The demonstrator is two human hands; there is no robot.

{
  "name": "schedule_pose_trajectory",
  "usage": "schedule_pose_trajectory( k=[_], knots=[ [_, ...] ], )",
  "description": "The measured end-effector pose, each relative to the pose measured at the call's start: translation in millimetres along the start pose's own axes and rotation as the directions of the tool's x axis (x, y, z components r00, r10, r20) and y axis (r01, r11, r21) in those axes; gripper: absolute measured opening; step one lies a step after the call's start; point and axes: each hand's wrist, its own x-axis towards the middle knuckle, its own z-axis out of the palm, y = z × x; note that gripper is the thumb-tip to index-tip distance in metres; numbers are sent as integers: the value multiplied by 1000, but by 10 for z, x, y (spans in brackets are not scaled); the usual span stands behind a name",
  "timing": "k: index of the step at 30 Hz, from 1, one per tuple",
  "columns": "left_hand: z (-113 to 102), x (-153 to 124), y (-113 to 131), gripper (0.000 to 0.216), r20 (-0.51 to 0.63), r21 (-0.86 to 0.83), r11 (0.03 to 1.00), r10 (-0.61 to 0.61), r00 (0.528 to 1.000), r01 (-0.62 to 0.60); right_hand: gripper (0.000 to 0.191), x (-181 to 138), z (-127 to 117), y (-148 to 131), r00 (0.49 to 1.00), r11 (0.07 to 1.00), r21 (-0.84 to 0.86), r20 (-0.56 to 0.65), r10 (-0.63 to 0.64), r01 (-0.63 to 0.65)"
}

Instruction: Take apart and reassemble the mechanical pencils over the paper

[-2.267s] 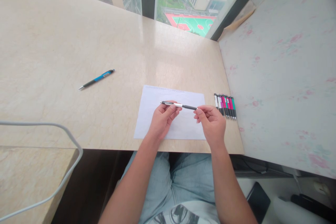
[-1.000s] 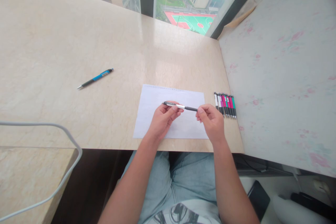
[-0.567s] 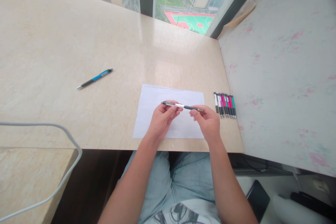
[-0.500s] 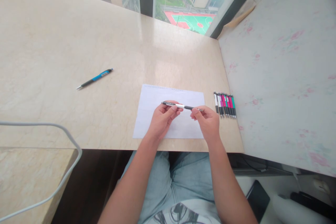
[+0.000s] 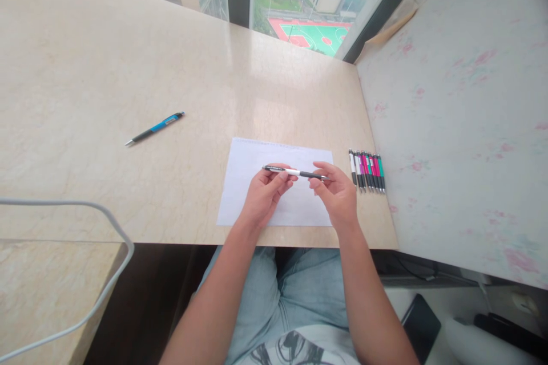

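Note:
A white and black ballpoint pen [image 5: 293,172] lies level above the sheet of white paper [image 5: 240,199], its tip to the right. My left hand [image 5: 265,191] grips its clip end and barrel between thumb and fingers. Around the metal tip, my right hand [image 5: 336,191] has its thumb and forefinger spread apart; whether the thumb touches the pen I cannot tell. Faint writing runs along the paper's far edge.
Several pens [image 5: 367,171] in white, purple, pink and green lie side by side near the wall [image 5: 454,142]. A blue pen [image 5: 156,128] rests on the left of the table [image 5: 98,80]. A grey cable [image 5: 115,222] loops at the left edge.
My right thumb and forefinger have parted from their pinch on the pen's tip. The pen has shifted very slightly left, still in my left hand.

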Motion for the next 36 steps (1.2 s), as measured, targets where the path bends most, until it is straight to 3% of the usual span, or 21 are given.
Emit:
schedule_pose_trajectory(
  k=[6, 36],
  knots=[
    [13, -2, 16, 21, -13, -14, 1000, -1, 1000, 1, 19, 20, 34, -1, 999, 999, 11, -15, 30, -30],
    [17, -6, 18, 21, -1, -15, 1000, 13, 1000, -13, 25, 59, 31, 46, 1000, 1000, -10, 7, 17, -17]
  ],
)
